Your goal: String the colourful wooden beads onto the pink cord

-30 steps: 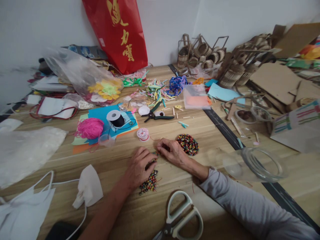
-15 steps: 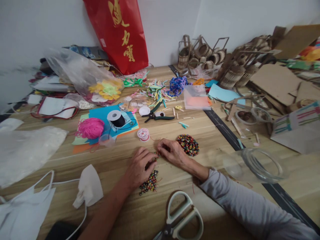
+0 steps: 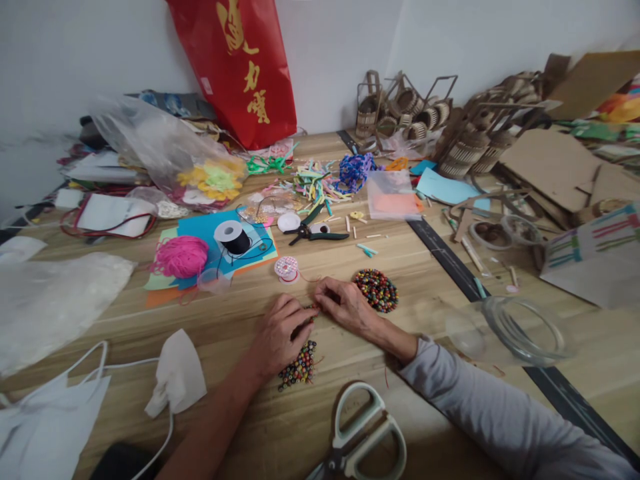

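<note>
My left hand [image 3: 281, 337] rests on the table with thumb and index finger closed on small coloured beads, partly hidden by its fingertips. Facing it, my right hand [image 3: 345, 305] pinches a thin red thread at its fingertips. The two hands' fingertips nearly meet. Thread runs toward them from a small spool [image 3: 287, 268] with a pink dotted top. Just below my left hand lies a loose patch of multicoloured beads [image 3: 300, 367]. Beside my right wrist is a round coil of strung beads [image 3: 377, 290].
White-handled scissors [image 3: 370, 433] lie at the front. Beyond the spool are green-handled pliers [image 3: 315, 231], a black thread spool [image 3: 233, 238] and pink yarn [image 3: 181, 256]. Clear tubing [image 3: 530, 330] is at right. Small woven baskets [image 3: 465, 150] and a red bag [image 3: 240, 67] stand behind.
My left index fingertip has shifted slightly right, closer to my right fingertips, and covers more of the beads there. My right hand stays nearly in place.
</note>
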{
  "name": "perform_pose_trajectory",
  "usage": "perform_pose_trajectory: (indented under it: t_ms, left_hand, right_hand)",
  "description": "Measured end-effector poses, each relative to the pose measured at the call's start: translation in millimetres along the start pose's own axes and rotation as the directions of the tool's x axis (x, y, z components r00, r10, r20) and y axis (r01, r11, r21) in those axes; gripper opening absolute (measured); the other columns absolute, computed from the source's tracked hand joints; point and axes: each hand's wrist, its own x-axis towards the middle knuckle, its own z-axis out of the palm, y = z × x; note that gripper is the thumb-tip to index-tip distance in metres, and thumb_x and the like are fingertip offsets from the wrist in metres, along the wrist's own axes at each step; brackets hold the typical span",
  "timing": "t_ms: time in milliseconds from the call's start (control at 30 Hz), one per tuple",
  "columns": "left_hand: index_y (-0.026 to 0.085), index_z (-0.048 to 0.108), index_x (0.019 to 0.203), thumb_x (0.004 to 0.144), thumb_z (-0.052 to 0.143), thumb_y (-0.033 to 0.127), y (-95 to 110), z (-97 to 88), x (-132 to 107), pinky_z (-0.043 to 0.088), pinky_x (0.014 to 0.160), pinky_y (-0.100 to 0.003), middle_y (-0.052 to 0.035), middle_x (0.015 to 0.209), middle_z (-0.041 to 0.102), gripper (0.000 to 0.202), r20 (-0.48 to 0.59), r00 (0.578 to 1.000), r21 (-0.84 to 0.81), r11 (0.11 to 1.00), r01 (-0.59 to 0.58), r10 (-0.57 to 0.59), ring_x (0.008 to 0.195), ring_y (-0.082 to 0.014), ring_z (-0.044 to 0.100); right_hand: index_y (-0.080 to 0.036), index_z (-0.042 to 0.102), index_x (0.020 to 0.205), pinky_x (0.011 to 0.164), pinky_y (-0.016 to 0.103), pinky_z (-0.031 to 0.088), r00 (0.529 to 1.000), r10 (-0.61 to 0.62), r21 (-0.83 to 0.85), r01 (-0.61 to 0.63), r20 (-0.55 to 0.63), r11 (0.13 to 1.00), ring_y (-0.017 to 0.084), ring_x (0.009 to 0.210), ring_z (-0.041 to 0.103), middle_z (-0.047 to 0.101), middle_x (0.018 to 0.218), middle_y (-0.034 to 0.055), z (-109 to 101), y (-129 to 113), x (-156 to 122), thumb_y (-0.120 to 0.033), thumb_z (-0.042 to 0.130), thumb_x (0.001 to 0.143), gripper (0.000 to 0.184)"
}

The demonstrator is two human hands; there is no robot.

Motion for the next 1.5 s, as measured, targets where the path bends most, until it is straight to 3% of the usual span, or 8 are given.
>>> perform_pose_trajectory:
  t_ms: [333, 600, 867, 967, 1067, 1200, 1367, 1500]
  left_hand:
    - [0.015, 0.070, 0.096, 0.085, 0.056, 0.013, 1.0, -0.5, 0.6, 0.045, 0.079, -0.037, -0.0076, 0.080, 0.063, 0.018, 0.018, 1.000, -0.066, 0.998, -0.017, 0.019, 0.086, -0.0215, 0.049]
    - [0.013, 0.069, 0.097, 0.087, 0.052, 0.009, -0.4, 2.0, -0.4, 0.047, 0.076, -0.031, -0.0082, 0.082, 0.065, 0.020, -0.014, 0.999, -0.271, 0.962, -0.037, 0.034, 0.085, -0.0191, 0.055]
    - [0.013, 0.070, 0.090, 0.087, 0.052, 0.014, 6.0, -7.9, 3.7, 0.050, 0.072, -0.025, -0.0072, 0.084, 0.070, 0.018, -0.042, 0.982, -0.400, 0.903, 0.155, -0.187, 0.077, -0.0154, 0.064]
    - [0.014, 0.069, 0.089, 0.087, 0.053, 0.016, 4.4, -8.4, 4.2, 0.050, 0.072, -0.025, -0.0065, 0.083, 0.070, 0.017, -0.095, 0.963, -0.388, 0.901, 0.196, -0.251, 0.077, -0.0157, 0.064]
    - [0.014, 0.069, 0.085, 0.085, 0.054, 0.014, -0.4, -5.1, 3.8, 0.049, 0.073, -0.027, -0.0060, 0.081, 0.069, 0.014, -0.184, 0.953, -0.318, 0.932, 0.175, -0.241, 0.078, -0.0168, 0.063]
    - [0.014, 0.069, 0.082, 0.083, 0.056, 0.012, -5.9, -0.9, 2.4, 0.049, 0.074, -0.029, -0.0063, 0.077, 0.068, 0.013, -0.229, 0.958, -0.205, 0.971, 0.124, -0.171, 0.078, -0.0181, 0.061]
    - [0.015, 0.068, 0.082, 0.083, 0.056, 0.011, -9.4, -1.3, 0.0, 0.049, 0.074, -0.030, -0.0063, 0.079, 0.069, 0.012, -0.234, 0.958, -0.166, 0.978, 0.128, -0.165, 0.077, -0.0181, 0.061]
    - [0.015, 0.068, 0.083, 0.084, 0.056, 0.012, -11.1, -1.5, -0.7, 0.049, 0.075, -0.030, -0.0059, 0.078, 0.070, 0.012, -0.225, 0.960, -0.167, 0.977, 0.131, -0.167, 0.077, -0.0181, 0.062]
  right_hand:
    - [-0.015, 0.057, 0.078, 0.057, 0.019, 0.038, 1.000, 0.017, 0.008, -0.017, 0.000, 1.000, 0.010, 0.058, 0.049, 0.055, 0.065, -0.0029, 0.3, -0.1, 0.0, -0.014, 0.051, 0.085, 0.010]
    - [-0.016, 0.057, 0.079, 0.058, 0.020, 0.039, 0.999, 0.053, 0.058, -0.052, -0.012, 0.997, 0.010, 0.059, 0.050, 0.056, 0.066, -0.0024, 0.2, -0.3, -0.2, -0.016, 0.051, 0.085, 0.009]
    - [-0.016, 0.056, 0.080, 0.056, 0.021, 0.040, 0.989, 0.144, 0.297, -0.131, -0.022, 0.946, 0.011, 0.058, 0.051, 0.055, 0.065, -0.0020, 3.2, 9.0, 1.6, -0.028, 0.054, 0.087, 0.014]
    - [-0.016, 0.056, 0.080, 0.054, 0.021, 0.039, 0.982, 0.188, 0.379, -0.172, -0.004, 0.909, 0.010, 0.053, 0.049, 0.055, 0.062, -0.0024, 2.9, 8.4, 3.7, -0.032, 0.056, 0.086, 0.017]
    - [-0.015, 0.055, 0.081, 0.053, 0.021, 0.039, 0.979, 0.206, 0.401, -0.194, 0.016, 0.895, 0.010, 0.052, 0.049, 0.056, 0.063, -0.0019, 2.4, 7.2, 3.6, -0.032, 0.056, 0.086, 0.018]
    - [-0.016, 0.055, 0.082, 0.053, 0.022, 0.038, 0.988, 0.154, 0.263, -0.147, -0.006, 0.953, 0.010, 0.054, 0.049, 0.054, 0.062, -0.0027, 1.9, 5.0, -0.5, -0.029, 0.053, 0.089, 0.014]
    - [-0.017, 0.058, 0.081, 0.063, 0.025, 0.041, 0.985, -0.024, -0.047, 0.016, -0.173, 0.999, 0.014, 0.070, 0.051, 0.054, 0.078, 0.0026, 0.5, 0.6, -4.7, -0.020, 0.053, 0.088, 0.009]
    - [-0.017, 0.059, 0.083, 0.065, 0.026, 0.041, 0.985, -0.048, -0.093, 0.033, -0.165, 0.995, 0.015, 0.074, 0.052, 0.053, 0.083, 0.0041, 0.2, 1.4, -5.3, -0.018, 0.053, 0.088, 0.008]
